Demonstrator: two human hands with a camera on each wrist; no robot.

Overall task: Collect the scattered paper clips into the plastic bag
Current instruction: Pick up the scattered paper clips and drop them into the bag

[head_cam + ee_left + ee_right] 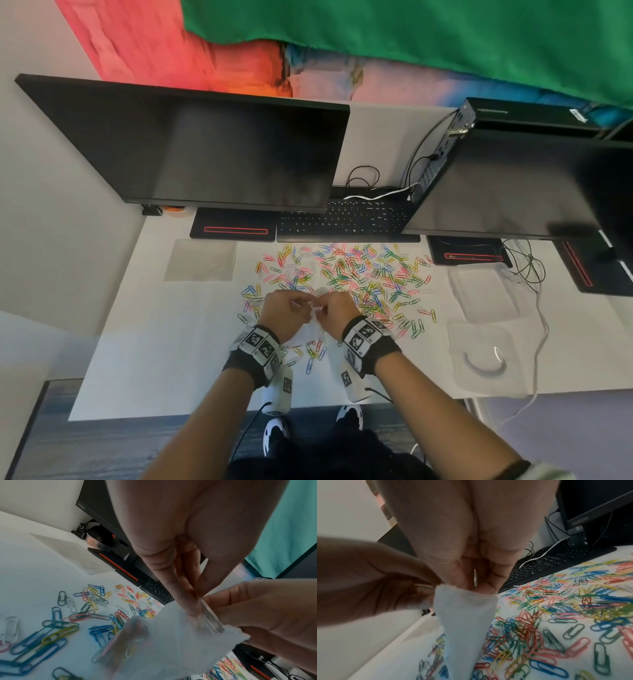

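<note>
Both hands, left (286, 310) and right (337, 308), pinch bag (171, 642) top, apparently sealed; clips (359, 274) scattered beyond on counter (164, 342).

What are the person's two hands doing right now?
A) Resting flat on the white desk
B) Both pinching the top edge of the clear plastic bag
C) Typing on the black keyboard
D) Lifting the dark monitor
B: the left hand and right hand both pinch the rim of the clear plastic bag, held over the scattered coloured paper clips.

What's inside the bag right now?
Through the bag, pinched at its top by both hands, a few blurred clips show low down. The film is cloudy, so the count can't be told.
</note>
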